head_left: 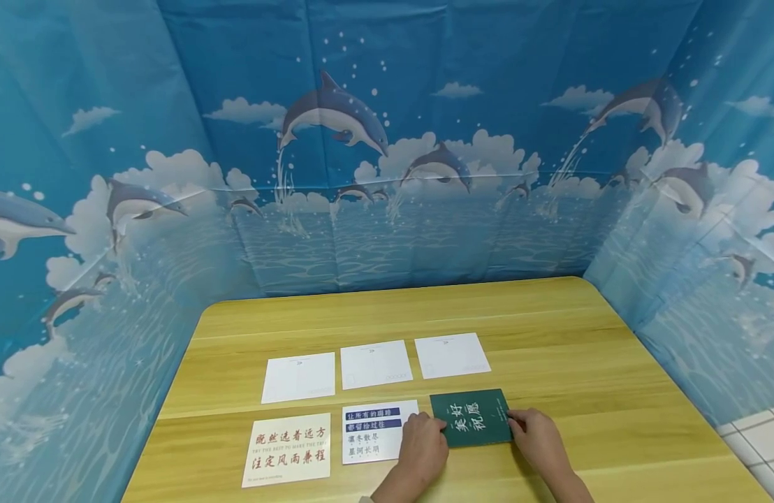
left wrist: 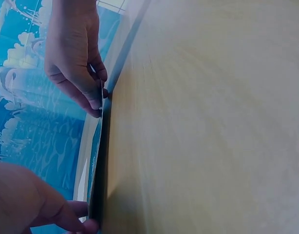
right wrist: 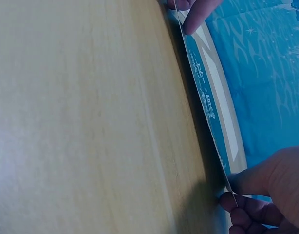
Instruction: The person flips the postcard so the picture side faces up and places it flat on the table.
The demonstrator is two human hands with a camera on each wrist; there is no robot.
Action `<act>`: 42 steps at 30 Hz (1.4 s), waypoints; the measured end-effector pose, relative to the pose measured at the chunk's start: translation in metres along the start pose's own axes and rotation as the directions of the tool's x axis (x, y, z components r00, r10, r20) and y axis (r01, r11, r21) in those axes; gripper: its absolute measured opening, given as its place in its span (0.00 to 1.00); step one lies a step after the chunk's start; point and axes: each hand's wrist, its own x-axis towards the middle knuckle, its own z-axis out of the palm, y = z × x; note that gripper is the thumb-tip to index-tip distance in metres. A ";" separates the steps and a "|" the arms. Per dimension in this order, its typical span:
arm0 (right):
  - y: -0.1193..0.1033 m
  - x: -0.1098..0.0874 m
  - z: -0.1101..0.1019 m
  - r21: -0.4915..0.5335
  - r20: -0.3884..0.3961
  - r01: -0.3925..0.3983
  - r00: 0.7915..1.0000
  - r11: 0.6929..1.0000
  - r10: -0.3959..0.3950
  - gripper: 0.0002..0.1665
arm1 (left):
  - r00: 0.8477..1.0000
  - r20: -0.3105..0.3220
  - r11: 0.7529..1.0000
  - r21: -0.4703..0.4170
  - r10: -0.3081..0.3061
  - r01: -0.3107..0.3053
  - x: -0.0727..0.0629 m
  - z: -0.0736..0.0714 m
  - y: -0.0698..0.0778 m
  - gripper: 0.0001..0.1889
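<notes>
A dark green card (head_left: 471, 418) with white Chinese characters is held between both hands at the front of the table. My left hand (head_left: 422, 447) pinches its left edge between thumb and fingers. At the opposite edge, the right hand (head_left: 541, 443) grips the card the same way. The right wrist view shows the card (right wrist: 205, 102) nearly edge-on, close over the wood, with the right thumb on its printed face. Partly covered by the left hand is a white card (head_left: 368, 450) with blue bands and dark characters.
Left of that lies a cream card (head_left: 286, 450) with red characters. Behind is a row of white cards printed like postcard backs: left (head_left: 297, 378), middle (head_left: 376, 365) and right (head_left: 453, 355). The wooden table (head_left: 550, 335) meets a dolphin-print curtain (head_left: 387, 237) at the back.
</notes>
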 end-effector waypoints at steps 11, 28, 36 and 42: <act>-0.001 0.000 0.001 -0.031 -0.014 0.031 0.999 0.999 -0.032 0.09 | 0.997 -0.030 0.993 0.092 0.072 -0.069 -0.001 0.004 -0.001 0.13; 0.002 -0.001 0.003 -0.122 -0.001 0.012 1.000 0.992 -0.013 0.10 | 0.996 -0.003 0.987 0.134 0.086 -0.085 0.001 0.001 0.001 0.12; 0.000 -0.001 0.001 -0.102 0.011 -0.011 1.000 0.995 0.012 0.10 | 0.998 -0.010 0.992 0.108 0.066 -0.065 0.000 0.004 0.000 0.13; -0.002 0.003 -0.001 -0.080 0.035 -0.025 0.999 0.996 0.028 0.10 | 0.999 -0.008 0.995 0.090 0.051 -0.050 0.001 0.002 0.000 0.13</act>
